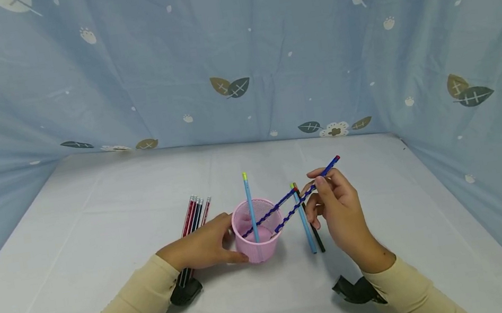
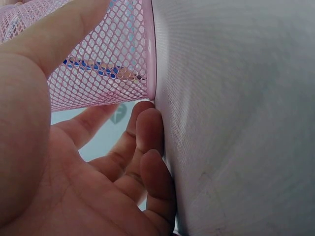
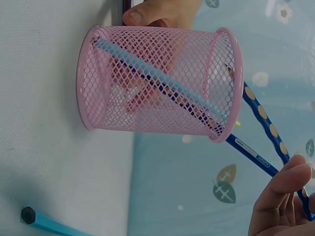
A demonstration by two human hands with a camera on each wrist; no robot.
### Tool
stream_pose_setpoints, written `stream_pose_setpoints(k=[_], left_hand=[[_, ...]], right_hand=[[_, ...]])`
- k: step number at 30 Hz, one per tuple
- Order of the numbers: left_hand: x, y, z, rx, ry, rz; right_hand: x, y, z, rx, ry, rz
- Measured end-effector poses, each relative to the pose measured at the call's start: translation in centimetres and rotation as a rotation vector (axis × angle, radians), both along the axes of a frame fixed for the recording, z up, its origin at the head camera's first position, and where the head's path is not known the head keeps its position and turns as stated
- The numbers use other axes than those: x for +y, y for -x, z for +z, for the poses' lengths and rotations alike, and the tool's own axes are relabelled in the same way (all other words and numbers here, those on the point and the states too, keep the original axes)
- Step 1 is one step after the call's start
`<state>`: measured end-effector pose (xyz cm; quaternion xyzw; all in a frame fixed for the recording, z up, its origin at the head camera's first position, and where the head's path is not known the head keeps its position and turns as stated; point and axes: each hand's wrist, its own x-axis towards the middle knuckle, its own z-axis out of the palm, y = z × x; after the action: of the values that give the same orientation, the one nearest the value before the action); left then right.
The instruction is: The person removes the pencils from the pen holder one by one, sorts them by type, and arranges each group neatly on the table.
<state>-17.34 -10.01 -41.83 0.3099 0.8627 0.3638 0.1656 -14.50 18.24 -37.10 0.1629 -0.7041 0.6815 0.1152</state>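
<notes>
A pink mesh pencil cup stands upright on the white table, with my left hand holding its left side between thumb and fingers. Inside lean a light blue pencil with a yellow end and a dark blue grooved pencil. My right hand pinches another dark blue grooved pencil near its red end. That pencil slants down to the left. In the right wrist view its sharpened tip lies at the cup's mouth.
Left of the cup lie several red and dark striped pencils, partly under the left hand. A light blue pencil and a black pencil lie to its right. A blue patterned cloth hangs behind the table.
</notes>
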Motion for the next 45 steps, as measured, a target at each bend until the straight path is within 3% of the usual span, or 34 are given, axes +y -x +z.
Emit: stream_pose_setpoints(k=[11,17,32,45], left_hand=[[0.0,-0.1,0.1,-0.005,-0.002,-0.001],[0.0,-0.1,0.1,-0.01,-0.005,0.0],[0.0,-0.1,0.0,-0.007,-0.005,0.001],[0.0,0.0,-0.1,0.003,-0.014,-0.005]], right_hand=[[0.2,0.1,0.5,-0.08,0.098,-0.056],[0.5,0.3,0.5,-0.121,0.093,-0.066],[1.5,1.4,-0.3,-0.262,-0.045,0.023],[2.2,2.8,-1.0,-0.49,-0.212,0.115]])
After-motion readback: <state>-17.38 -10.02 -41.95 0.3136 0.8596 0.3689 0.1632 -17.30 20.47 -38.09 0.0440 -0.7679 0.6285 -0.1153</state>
